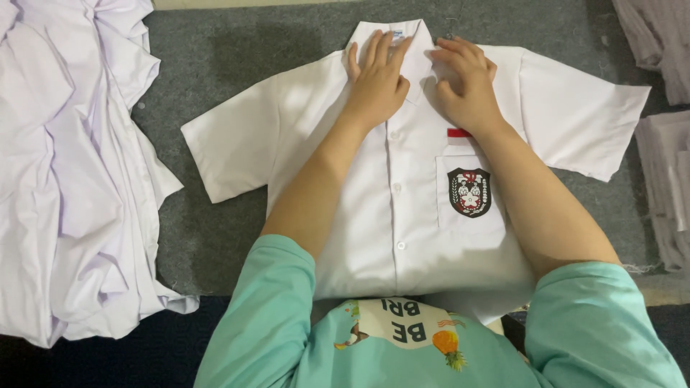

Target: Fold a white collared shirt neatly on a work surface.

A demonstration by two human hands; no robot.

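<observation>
- Presently, a white short-sleeved shirt [402,208] lies face up and buttoned on a grey felt-like surface [215,65], collar away from the person, hem at the near edge by their torso.
- Left hand [377,79]: palm down, fingers straight and together, pressed flat on the left half of the collar [402,32]. Open; it grips nothing, only presses.
- Right hand [467,82]: lies on the right half of the collar, fingers curled at the knuckles, tips on the cloth. Cannot tell whether the fingers pinch a fold or merely press.
- The two hands sit just beside each other, either side of the button placket [395,187].
- Both sleeves are spread outward, flat on the surface.
- Chest pocket [468,194] carries a dark shield-shaped badge [469,192]; a small red strip [458,132] sits above it, at the right wrist.
- Person's own sleeves are mint green; both forearms cross over the shirt body.
- Left of the shirt: a rumpled pile of white garments [65,179], near but apart from the left sleeve.
- Far right edge: a stack of folded pale cloth [665,179], partly out of frame.
</observation>
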